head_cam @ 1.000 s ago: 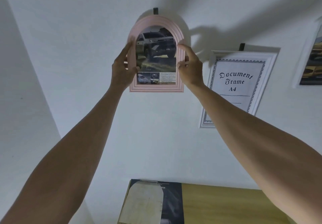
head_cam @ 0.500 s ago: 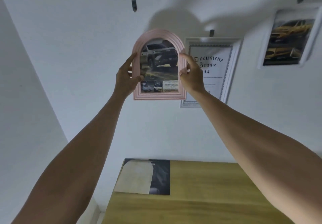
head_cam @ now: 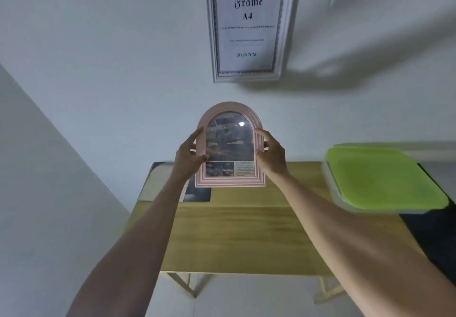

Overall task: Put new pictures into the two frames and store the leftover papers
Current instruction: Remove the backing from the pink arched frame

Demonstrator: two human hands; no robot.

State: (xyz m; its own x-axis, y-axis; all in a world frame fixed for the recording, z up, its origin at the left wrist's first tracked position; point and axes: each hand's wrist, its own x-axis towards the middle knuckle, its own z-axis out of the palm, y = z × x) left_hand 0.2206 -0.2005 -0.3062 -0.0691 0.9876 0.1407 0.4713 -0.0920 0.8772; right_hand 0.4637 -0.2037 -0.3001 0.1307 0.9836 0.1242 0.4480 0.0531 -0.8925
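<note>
white wall frame [head_cam: 247, 26] reads "document frame a4" and "21x29.7cm".

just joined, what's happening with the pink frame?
A person holds the pink arched picture frame by its two sides, left hand and right hand, above the far end of a wooden table. It holds a car picture. A white "Document Frame A4" frame hangs on the wall above. Papers lie at the table's far left corner; a green-lidded container sits at the right.
</note>
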